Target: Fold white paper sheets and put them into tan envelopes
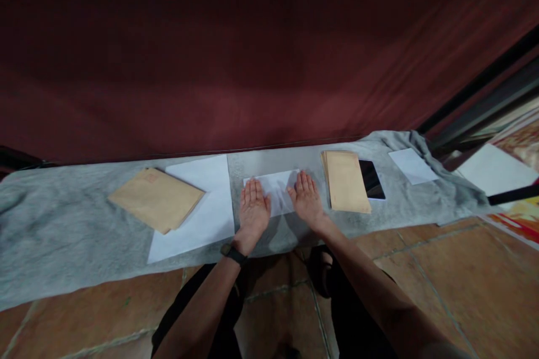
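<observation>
A folded-looking white sheet of paper lies on the grey cloth in front of me. My left hand rests flat over its left end, fingers stretched out and pointing away from me. Over the right end lies my right hand, also flat, with the thumb apart from the fingers. The paper shows between the two hands, while its ends are partly hidden beneath them. Neither hand grips anything. To the right of my right hand is a stack of brown envelopes, partly covering a dark-screened tablet or phone.
More brown envelopes lie at the left on large white paper. A small white sheet is at the right on the grey cloth. A dark red curtain or panel rises behind. Tiled floor lies below the front edge.
</observation>
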The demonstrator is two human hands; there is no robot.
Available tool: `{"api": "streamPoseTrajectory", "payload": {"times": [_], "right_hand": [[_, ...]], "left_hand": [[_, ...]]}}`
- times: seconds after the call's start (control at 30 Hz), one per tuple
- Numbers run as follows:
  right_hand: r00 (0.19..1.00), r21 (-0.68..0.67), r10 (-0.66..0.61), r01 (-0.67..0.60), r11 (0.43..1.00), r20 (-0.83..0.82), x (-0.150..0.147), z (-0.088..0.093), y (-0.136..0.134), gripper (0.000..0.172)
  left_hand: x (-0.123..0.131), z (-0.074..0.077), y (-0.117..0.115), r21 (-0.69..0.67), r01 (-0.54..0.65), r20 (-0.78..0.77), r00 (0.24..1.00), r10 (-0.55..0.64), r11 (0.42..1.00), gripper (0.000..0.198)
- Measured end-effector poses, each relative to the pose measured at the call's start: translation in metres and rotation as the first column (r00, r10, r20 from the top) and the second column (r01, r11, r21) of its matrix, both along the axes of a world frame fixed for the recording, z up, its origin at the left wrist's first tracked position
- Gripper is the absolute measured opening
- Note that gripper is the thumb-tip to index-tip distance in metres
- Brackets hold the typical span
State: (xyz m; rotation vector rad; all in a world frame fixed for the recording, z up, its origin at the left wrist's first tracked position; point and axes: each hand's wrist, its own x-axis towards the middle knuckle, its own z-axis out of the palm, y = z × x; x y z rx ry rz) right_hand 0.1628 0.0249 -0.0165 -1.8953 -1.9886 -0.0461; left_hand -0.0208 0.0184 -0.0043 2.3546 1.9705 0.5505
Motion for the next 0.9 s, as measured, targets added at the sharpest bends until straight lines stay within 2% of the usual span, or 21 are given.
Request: {"api": "streamPoseTrajectory", "payload": {"times": [0.13, 0.27, 0.4, 0.57, 0.9], "right_hand": [[0.976, -0.060, 0.199, -0.204, 0.977, -0.092, -0.019, 0.004, -0.021, 0.062], [0.955, -0.132, 0.277, -0.289, 0.948, -0.103, -0.025, 0.003, -0.037, 0.063], [0.962, -0.141, 0.267, -0.273, 0.952, -0.060, -0.015, 0.000, -0.044, 0.063], [0.971, -0.091, 0.237, -0.235, 0.968, 0.018, -0.002, -0.004, -0.051, 0.063], [0.981, -0.027, 0.184, -0.182, 0.983, 0.060, 0.016, -0.014, -0.054, 0.069]], "left_hand": [[0.028, -0.007, -0.023, -0.044, 0.162, -0.002, 0.987, -0.162, 0.986, 0.064], [0.041, -0.015, -0.037, -0.104, 0.192, -0.068, 0.978, -0.200, 0.976, 0.068], [0.038, -0.013, -0.040, -0.135, 0.188, -0.090, 0.975, -0.201, 0.973, 0.067], [0.029, -0.009, -0.040, -0.109, 0.133, -0.077, 0.987, -0.142, 0.985, 0.064], [-0.003, -0.012, -0.042, -0.052, 0.079, -0.055, 0.995, -0.082, 0.996, 0.080]]}}
